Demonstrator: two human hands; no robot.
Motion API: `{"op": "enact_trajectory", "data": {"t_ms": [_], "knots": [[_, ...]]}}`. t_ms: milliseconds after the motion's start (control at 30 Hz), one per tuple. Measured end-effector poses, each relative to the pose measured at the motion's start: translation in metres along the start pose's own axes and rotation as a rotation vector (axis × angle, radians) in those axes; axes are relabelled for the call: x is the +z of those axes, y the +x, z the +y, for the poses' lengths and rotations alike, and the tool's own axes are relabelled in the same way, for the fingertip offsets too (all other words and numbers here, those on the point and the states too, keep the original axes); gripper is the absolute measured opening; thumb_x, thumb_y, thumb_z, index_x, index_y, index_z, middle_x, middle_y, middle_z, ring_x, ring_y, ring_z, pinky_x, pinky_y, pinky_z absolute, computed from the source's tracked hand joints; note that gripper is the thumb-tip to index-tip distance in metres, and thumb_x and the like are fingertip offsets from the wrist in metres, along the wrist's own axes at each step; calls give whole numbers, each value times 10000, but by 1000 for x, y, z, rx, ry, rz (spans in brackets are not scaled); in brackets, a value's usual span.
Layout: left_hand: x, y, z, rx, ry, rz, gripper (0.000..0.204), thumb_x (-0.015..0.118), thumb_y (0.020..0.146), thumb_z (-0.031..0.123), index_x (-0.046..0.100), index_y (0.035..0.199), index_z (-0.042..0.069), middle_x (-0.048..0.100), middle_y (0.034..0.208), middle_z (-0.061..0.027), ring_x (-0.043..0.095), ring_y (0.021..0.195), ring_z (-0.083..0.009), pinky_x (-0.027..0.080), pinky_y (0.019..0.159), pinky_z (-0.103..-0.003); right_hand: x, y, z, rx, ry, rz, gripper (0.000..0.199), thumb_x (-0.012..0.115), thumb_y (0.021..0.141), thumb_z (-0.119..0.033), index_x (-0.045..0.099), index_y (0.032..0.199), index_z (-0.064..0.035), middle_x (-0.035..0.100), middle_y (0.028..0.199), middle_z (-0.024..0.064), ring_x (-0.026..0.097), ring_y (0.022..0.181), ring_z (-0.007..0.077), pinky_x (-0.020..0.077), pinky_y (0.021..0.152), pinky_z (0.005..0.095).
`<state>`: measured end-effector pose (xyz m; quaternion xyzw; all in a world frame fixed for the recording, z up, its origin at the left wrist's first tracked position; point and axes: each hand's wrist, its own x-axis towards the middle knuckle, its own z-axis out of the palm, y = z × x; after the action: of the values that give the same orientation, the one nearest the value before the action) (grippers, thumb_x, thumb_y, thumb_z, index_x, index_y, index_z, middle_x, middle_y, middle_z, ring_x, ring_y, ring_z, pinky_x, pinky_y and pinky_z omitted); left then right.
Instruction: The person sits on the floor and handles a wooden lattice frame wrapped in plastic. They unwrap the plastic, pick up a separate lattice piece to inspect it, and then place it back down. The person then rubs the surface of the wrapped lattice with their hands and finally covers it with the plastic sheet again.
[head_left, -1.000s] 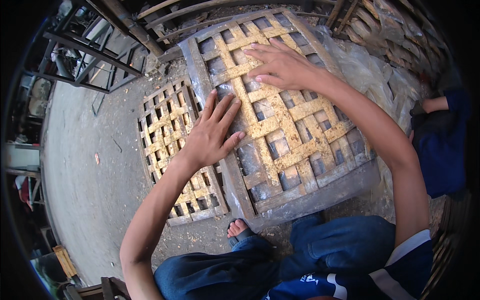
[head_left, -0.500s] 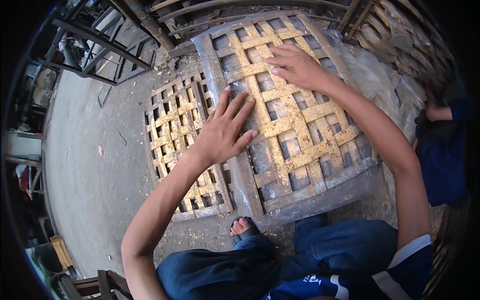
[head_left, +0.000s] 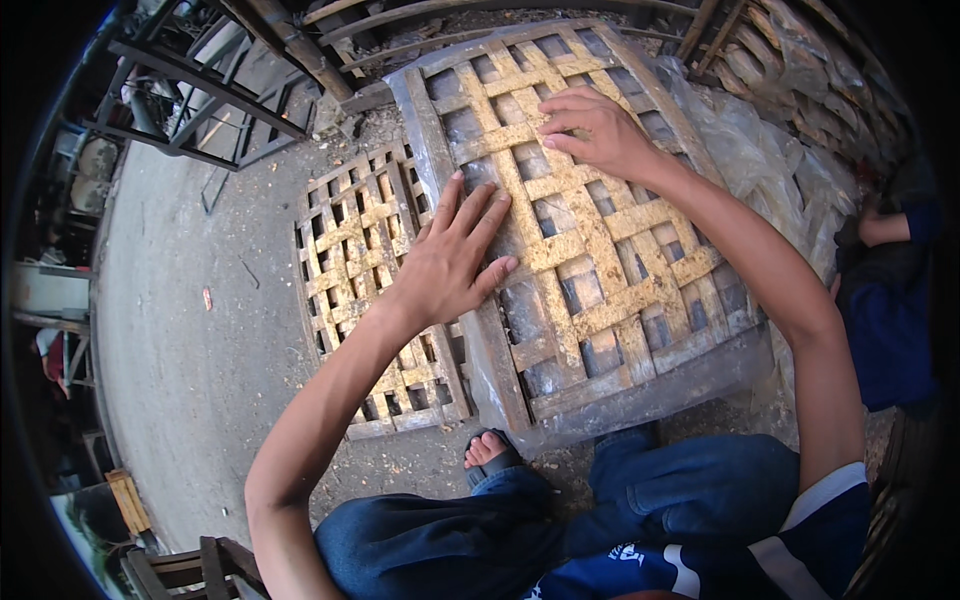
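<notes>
A wooden lattice panel (head_left: pixel 625 302) of crossed yellowish strips in a grey wood frame lies before me, over clear plastic sheeting (head_left: pixel 640 405). My left hand (head_left: pixel 455 250) lies flat on its left side, fingers spread and empty. Further up the panel, my right hand (head_left: pixel 595 128) rests on the strips near the upper middle. Its fingers are bent, with a gap between some of them, and nothing shows in them. Yellow crumbs or flakes cover many strips. On the ground to the left is a second lattice panel (head_left: pixel 350 250), partly hidden by my left arm.
Crumpled plastic (head_left: pixel 770 190) spreads right of the panel, below stacked wooden pieces (head_left: pixel 800 70). A dark metal frame (head_left: pixel 190 110) stands at the upper left on the concrete floor (head_left: pixel 180 330). At the right edge, another person's dark blue clothing (head_left: pixel 885 310) shows.
My right hand has drawn slightly back toward me, and its fingers have bent and come closer together. My left hand stays on the same spot of the panel.
</notes>
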<state>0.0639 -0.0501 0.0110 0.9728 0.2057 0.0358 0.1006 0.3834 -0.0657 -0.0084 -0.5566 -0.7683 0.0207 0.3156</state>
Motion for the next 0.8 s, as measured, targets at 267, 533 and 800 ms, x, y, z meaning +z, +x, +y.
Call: {"op": "enact_trajectory", "data": {"t_ms": [267,533,800], "knots": [[2,1,-2,14,7,12,755,385,1052,566,311,1599,52,306,1640,-204,119,1551,-478,185,1269,-553,1,0,-13,-69,-57,117,139,739,905,-175,707,921,-41,678,1124,85,595,1149,282,471,989,417],[2,-2,-4,4,30,16,751,369,1052,575,297,1607,74,299,1645,-192,101,1558,-467,199,1270,-557,-28,20,11,145,26,18,168,655,971,-208,654,1036,-53,682,965,72,657,910,244,520,862,400],[6,2,-2,4,16,22,759,345,1050,597,279,1618,98,296,1650,-184,90,1561,-460,216,1271,-555,-150,-40,181,747,-293,801,509,840,826,-336,677,1251,-106,751,1066,101,716,1042,229,522,959,393]]}}
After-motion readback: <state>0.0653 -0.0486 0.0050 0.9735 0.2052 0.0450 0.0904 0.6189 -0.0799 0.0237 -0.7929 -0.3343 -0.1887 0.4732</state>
